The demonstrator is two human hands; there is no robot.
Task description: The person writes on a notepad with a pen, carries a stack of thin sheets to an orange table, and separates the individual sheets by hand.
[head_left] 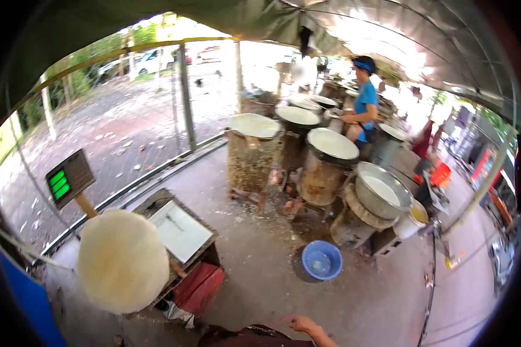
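My right hand is at the bottom of the view, close to my dark shirt. Its fingers look curled in, with a thin pinkish strand beside them; what they hold, if anything, is too small to make out. Nothing of my left hand shows. On the floor ahead of the right hand sits a blue plastic basin with a little pale stuff in it. To the left is a large round pale sheet or stack, below a scale display with green digits.
A low stand with a white tray is at left, a red cloth or bag against it. Several drum stoves bear round pale tops. A metal pan and a white bucket stand right. A person in blue works behind.
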